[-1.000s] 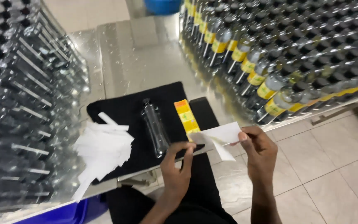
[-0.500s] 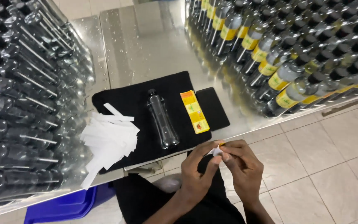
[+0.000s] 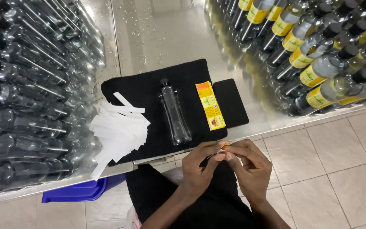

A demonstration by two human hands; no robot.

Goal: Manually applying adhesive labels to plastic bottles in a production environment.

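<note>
Left of the clear bottle (image 3: 175, 113), which lies on its side on a black mat (image 3: 149, 91), sits a heap of white paper strips (image 3: 117, 129) and beyond it a big stack of plain bottles (image 3: 22, 85). Below the clear bottle, past the table edge, the left hand (image 3: 200, 167) and right hand (image 3: 250, 165) meet, fingertips pinching one tiny yellowish label bit (image 3: 224, 147), mostly hidden. Right of the clear bottle lies a yellow label strip (image 3: 210, 105), then rows of labelled bottles (image 3: 318, 55).

One clear unlabelled bottle (image 3: 175, 114) lies on one black cloth (image 3: 149, 91). One yellow label strip (image 3: 210, 105) lies beside it, next to one small black pad (image 3: 230, 102). One heap of white backing strips (image 3: 117, 131), too overlapped to count. Stacked bottles on both sides are too many to count. Two hands.
</note>
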